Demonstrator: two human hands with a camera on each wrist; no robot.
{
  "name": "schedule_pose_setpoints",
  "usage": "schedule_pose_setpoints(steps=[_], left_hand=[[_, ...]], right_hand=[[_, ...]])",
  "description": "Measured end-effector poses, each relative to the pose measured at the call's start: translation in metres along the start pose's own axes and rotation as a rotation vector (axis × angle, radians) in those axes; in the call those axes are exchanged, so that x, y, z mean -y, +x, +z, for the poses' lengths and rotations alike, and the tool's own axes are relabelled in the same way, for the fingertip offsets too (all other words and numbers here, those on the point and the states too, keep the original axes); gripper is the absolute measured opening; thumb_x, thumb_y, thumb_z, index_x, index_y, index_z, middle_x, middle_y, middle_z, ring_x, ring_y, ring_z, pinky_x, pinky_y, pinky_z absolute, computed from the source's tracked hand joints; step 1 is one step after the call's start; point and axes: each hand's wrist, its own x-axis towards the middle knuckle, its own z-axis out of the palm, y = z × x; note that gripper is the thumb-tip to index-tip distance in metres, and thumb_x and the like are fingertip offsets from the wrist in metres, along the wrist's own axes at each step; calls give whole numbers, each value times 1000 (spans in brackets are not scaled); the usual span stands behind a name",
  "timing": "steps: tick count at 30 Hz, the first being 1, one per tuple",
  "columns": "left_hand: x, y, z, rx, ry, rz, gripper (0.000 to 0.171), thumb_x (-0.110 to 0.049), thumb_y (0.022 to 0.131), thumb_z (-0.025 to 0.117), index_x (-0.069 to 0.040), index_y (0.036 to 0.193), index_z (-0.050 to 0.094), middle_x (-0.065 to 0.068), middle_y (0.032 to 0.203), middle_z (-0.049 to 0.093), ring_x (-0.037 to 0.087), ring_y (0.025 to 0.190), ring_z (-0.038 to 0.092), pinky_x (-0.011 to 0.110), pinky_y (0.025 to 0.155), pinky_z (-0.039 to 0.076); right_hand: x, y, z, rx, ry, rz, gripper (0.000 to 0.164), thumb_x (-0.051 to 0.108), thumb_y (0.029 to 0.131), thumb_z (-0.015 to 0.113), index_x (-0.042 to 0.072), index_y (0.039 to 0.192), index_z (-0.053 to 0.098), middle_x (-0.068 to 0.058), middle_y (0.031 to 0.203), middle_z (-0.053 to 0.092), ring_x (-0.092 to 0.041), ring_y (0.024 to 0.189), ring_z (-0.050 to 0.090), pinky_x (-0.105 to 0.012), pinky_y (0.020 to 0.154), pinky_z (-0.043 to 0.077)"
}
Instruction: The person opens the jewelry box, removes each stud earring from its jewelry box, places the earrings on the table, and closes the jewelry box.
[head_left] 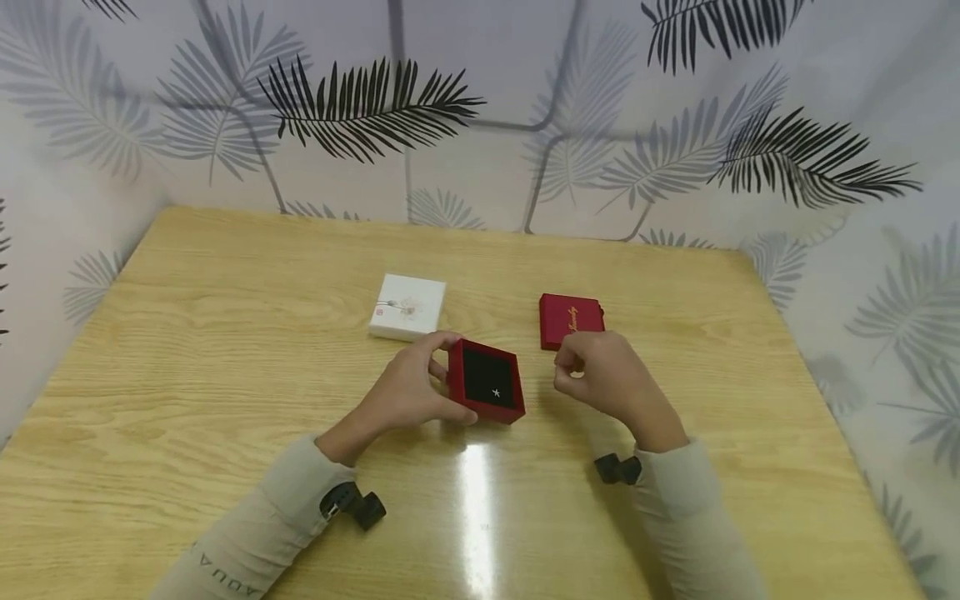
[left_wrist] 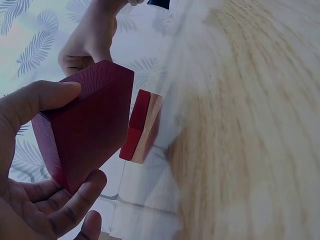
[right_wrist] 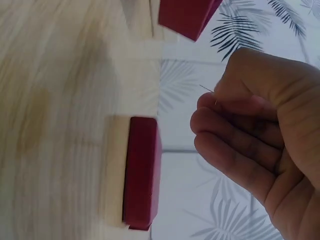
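My left hand (head_left: 416, 383) grips a red jewelry box base (head_left: 517, 385) by its sides, raised and tilted. Inside lies a black lining (head_left: 483, 371) with a small silver star-shaped piece (head_left: 496, 392) on it. In the left wrist view, the thumb is on one side wall of the box (left_wrist: 87, 125) and the fingers are under the opposite edge. To its right, my right hand (head_left: 607, 375) pinches a thin wire-like piece (right_wrist: 206, 88) between thumb and index finger; most of it is hidden. Just beyond this hand, a red lid (head_left: 568, 318) with gold lettering lies on the table.
A white square box (head_left: 408, 304) with a flower print sits behind my left hand. The wooden table (head_left: 225, 333) meets a leaf-patterned curtain (head_left: 465, 167) at the back and on the right.
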Motion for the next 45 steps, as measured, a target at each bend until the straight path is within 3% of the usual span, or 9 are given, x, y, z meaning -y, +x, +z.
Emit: schedule_pose_setpoints(steps=[10,19,26,32,39,45], left_hand=[[-3,-3,-4,7,-9,10,99,-19,59,95,-13,145,46,5,135,59,19,98,65,30,77,50],[-5,-2,-5,7,6,5,97,-20,59,95,-13,143,48,7,125,64,18,96,65,30,75,49],[-4,-5,-5,18,0,8,96,-20,59,95,-12,142,48,7,132,61,19,99,65,29,76,49],[-5,-4,-4,20,-15,2,95,-20,59,95,-13,142,49,6,127,63,19,97,65,30,75,49],[-5,-3,-3,19,-20,8,94,-19,58,95,-15,141,50,6,123,64,18,96,64,31,76,50],[-6,-4,-3,18,-13,12,95,-21,59,95,-14,142,49,6,128,62,19,98,64,30,75,49]], right_hand=[[-18,0,6,54,40,102,5,6,84,71,5,88,74,-5,82,74,-13,73,66,-32,72,59],[-14,2,9,17,37,150,10,2,84,72,3,93,77,-10,86,76,-18,74,66,-37,72,60],[-17,4,19,68,-20,139,4,5,83,75,8,84,74,-4,81,73,-17,72,63,-36,72,58],[-21,7,23,92,-71,122,18,4,81,74,16,73,63,2,71,66,-13,65,59,-32,61,51],[-22,9,24,94,-98,111,21,4,80,73,18,72,61,4,68,63,-11,62,54,-28,54,45],[-20,8,18,119,-111,133,16,10,82,76,18,76,65,3,73,67,-13,68,60,-32,59,50]])
